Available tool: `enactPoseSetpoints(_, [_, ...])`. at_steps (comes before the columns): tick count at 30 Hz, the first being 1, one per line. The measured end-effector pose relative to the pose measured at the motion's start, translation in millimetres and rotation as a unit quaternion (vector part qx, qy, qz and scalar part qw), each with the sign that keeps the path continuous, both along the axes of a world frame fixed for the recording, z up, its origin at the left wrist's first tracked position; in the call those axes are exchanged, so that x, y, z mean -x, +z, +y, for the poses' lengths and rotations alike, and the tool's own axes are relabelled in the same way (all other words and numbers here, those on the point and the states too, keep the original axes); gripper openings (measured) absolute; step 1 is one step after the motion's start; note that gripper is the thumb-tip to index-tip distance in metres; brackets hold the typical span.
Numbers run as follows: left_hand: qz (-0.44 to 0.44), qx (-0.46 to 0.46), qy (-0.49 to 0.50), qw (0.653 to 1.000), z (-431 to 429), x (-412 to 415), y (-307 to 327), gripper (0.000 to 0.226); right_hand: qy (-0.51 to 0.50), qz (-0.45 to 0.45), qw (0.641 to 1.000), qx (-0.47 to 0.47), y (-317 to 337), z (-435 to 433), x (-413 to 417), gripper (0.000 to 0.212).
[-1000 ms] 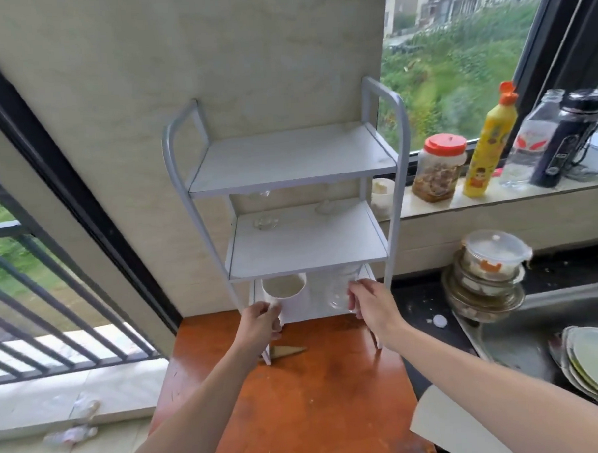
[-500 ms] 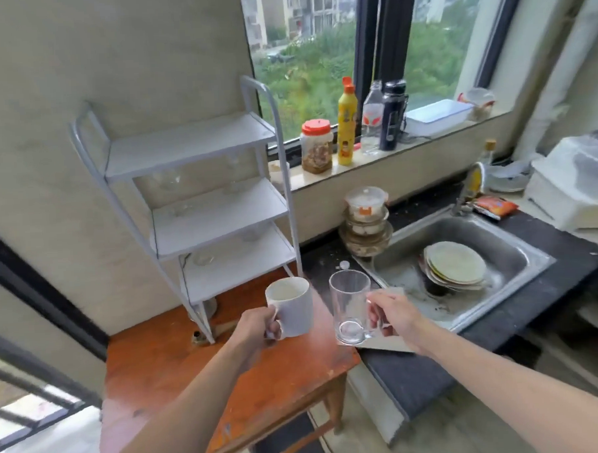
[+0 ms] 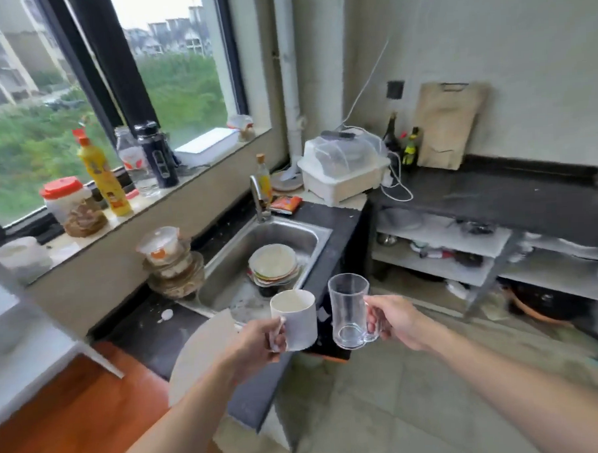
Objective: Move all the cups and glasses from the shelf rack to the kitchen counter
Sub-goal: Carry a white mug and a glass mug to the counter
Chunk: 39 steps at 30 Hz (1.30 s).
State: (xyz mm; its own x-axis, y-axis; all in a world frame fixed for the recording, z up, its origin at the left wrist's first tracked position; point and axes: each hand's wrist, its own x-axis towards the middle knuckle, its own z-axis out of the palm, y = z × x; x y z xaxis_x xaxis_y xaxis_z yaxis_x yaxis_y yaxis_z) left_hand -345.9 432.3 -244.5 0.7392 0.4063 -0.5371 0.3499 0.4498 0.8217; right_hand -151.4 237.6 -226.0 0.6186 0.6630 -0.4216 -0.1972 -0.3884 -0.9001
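The left hand [image 3: 258, 341] has its fingers curled round the handle of a white mug [image 3: 295, 320], holding it upright in the air. Just beside it, the right hand [image 3: 397, 321] grips the handle of a clear glass mug [image 3: 349, 309], also upright, with a narrow gap between the two cups. Both hang by the near corner of the dark counter [image 3: 342, 224], in front of the steel sink [image 3: 243, 249], where a stack of plates [image 3: 273, 263] lies. Left of the sink stands a pile of lidded bowls [image 3: 172, 262]. The white shelf rack [image 3: 21, 341] shows blurred at the left edge, above an orange wooden table [image 3: 76, 407].
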Motion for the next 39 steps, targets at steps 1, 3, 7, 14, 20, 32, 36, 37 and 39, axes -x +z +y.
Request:
enactPoseSetpoints(1, [-0.003, 0.004, -0.022, 1.0, -13, -28, -1, 0.021, -0.013, 0.0, 1.0, -0.001, -1, -20, -20, 0.037])
enactPoseSetpoints(3, [-0.006, 0.007, -0.058, 0.998, -42, -81, -2, 0.021, -0.033, -0.007, 0.999, 0.005, -2, -60, -60, 0.035])
enactPoseSetpoints(7, [-0.01, -0.014, -0.132, 0.991, -102, -181, -5, 0.025, -0.068, -0.029, 0.997, 0.017, -4, -134, -138, 0.037])
enactPoseSetpoints(14, [-0.01, -0.025, -0.224, 0.974, -182, -320, 2, 0.024, -0.16, -0.02, 0.987, 0.025, -10, -231, -245, 0.031])
enactPoseSetpoints(20, [-0.011, -0.03, -0.295, 0.955, -212, -453, 1, 0.026, -0.232, -0.009, 0.972, 0.033, -22, -275, -332, 0.033])
enactPoseSetpoints(32, [-0.024, -0.071, -0.412, 0.908, -216, -754, 10, 0.032, -0.365, -0.034, 0.929, 0.055, -10, -303, -553, 0.033])
enactPoseSetpoints(36, [-0.02, -0.078, -0.422, 0.903, -231, -827, 8, 0.039, -0.394, -0.028, 0.918, 0.04, -8, -318, -605, 0.035])
enactPoseSetpoints(37, [-0.017, -0.08, -0.425, 0.902, -235, -844, 6, 0.038, -0.398, -0.025, 0.916, 0.041, -9, -324, -619, 0.036])
enactPoseSetpoints(39, [-0.014, -0.086, -0.441, 0.893, -245, -875, 2, 0.037, -0.404, -0.021, 0.913, 0.048, -14, -335, -648, 0.037])
